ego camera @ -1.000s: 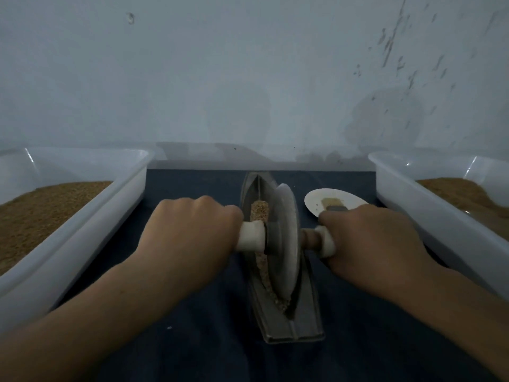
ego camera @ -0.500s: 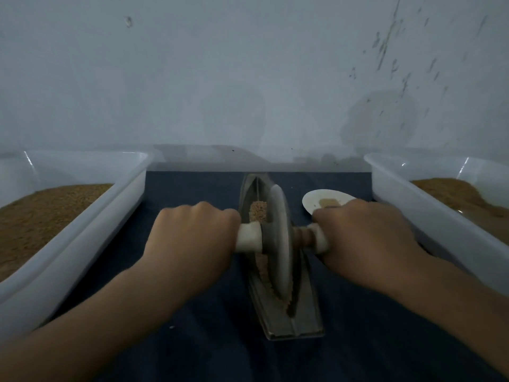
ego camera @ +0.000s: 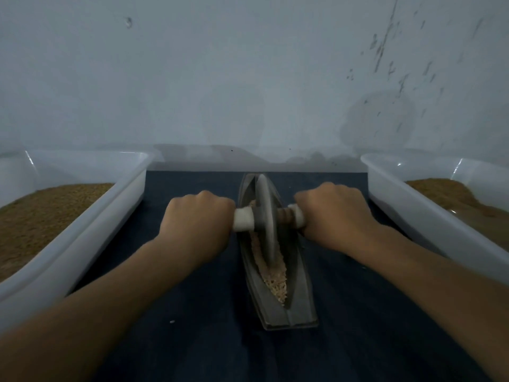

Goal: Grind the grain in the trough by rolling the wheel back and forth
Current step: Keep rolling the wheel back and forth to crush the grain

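A narrow boat-shaped metal trough lies lengthwise on the dark cloth in front of me. Pale crushed grain fills its near half. A grey metal wheel stands upright in the far half of the trough, on an axle with pale handles. My left hand grips the left handle, fingers curled round it. My right hand grips the right handle the same way. Both forearms reach forward from the bottom corners.
A white plastic tub holding brown grain stands at the left. A second white tub with a brown heap stands at the right. A grey wall closes off the back, right behind the trough. The dark cloth covers the surface between the tubs.
Both hands have pushed the wheel away from me, from mid-trough toward the far end. More grain now shows in the near half. My right hand now hides the small white dish.
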